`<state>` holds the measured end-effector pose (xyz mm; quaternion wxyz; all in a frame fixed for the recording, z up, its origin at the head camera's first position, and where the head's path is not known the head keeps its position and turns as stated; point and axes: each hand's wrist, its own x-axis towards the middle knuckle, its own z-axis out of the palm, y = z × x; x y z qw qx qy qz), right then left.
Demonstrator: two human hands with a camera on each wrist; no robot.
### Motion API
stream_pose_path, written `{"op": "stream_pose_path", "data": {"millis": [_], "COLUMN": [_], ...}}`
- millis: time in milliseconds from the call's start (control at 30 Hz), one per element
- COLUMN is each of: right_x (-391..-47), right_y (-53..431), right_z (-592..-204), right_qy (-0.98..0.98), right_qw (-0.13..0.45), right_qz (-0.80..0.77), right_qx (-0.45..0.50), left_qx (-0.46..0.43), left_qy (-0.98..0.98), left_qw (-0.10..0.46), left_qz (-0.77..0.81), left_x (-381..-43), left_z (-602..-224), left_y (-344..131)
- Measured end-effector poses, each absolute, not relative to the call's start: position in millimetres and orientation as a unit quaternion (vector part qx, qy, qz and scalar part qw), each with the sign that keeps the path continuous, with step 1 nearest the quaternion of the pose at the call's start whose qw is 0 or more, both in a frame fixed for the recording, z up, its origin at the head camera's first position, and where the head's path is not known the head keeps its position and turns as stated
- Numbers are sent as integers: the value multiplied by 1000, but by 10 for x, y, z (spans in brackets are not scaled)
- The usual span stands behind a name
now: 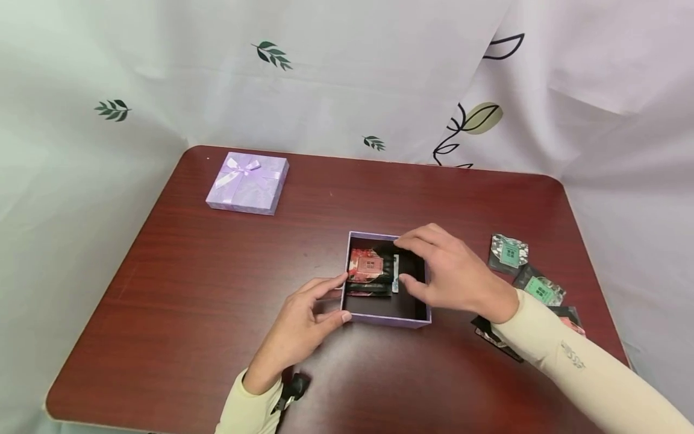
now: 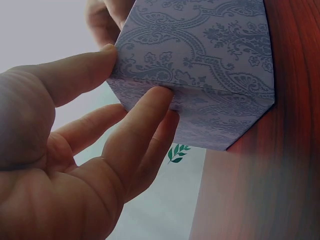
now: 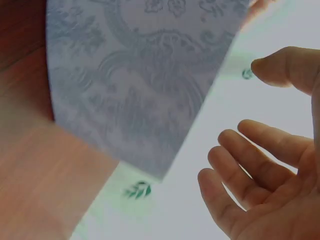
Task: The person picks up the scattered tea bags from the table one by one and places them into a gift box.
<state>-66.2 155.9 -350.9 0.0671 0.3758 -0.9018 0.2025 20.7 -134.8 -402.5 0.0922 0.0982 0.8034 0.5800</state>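
A lavender gift box with a paisley-like pattern and a dark inside stands lidless on the table. In it lie flat black packets; the top one has a red label, and beside it is a narrow pale strip. My left hand holds the box's near left corner, thumb and fingers on adjoining sides, as the left wrist view shows on the patterned wall. Over the right part of the box hovers my right hand, thumb and fingers spread apart. In the right wrist view its fingers hold nothing.
A lavender lid with a ribbon bow lies at the table's back left. To the right are several loose packets, two with green labels, one a green-labelled packet; my right sleeve partly covers others. White leaf-print cloth hangs behind the table.
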Motion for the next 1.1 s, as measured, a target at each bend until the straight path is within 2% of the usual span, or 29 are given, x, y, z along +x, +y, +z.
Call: {"op": "stream_pose_path", "data": {"millis": [400, 933, 1100], "right_x": [-431, 86, 239], "right_y": [2152, 2823, 2943], "right_z": [-3517, -3987, -4148], "right_qy": [-917, -948, -964], "right_qw": [131, 110, 75], "right_qz": [206, 184, 166], "right_qx": [314, 235, 192], "left_qx": [97, 97, 99], "left_qy": [817, 820, 813], "left_qw": [82, 83, 86], "left_qz": [563, 558, 567], "left_x": [201, 200, 197], "left_z": [-4001, -4021, -4023], "left_y": [-1387, -1353, -1347]}}
